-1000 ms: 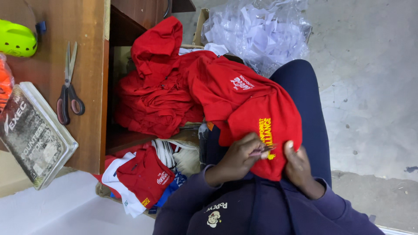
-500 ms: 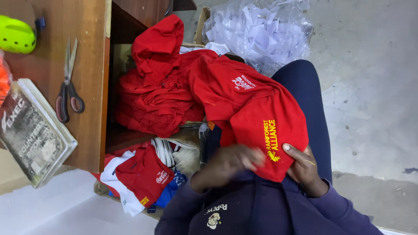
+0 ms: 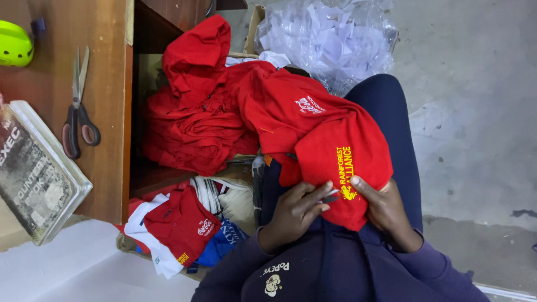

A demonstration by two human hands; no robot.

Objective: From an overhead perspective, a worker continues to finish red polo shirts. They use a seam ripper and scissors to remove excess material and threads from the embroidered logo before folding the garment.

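Red garment (image 3: 330,140) lying across the lap, yellow embroidery (image 3: 345,170) facing up. Left hand (image 3: 293,210) pinching a small thin tool (image 3: 330,197) just beside the embroidery; right hand (image 3: 386,210) gripping the fabric edge opposite. Red heap (image 3: 190,128) waiting beyond the grip; folded red pieces (image 3: 179,223) lying left, likely finished.

I see a red shirt (image 3: 335,140) with yellow and white print, navy trousers (image 3: 386,106), black-handled scissors (image 3: 78,112), a lime-green object (image 3: 14,45) and a brown wooden desk (image 3: 106,67).
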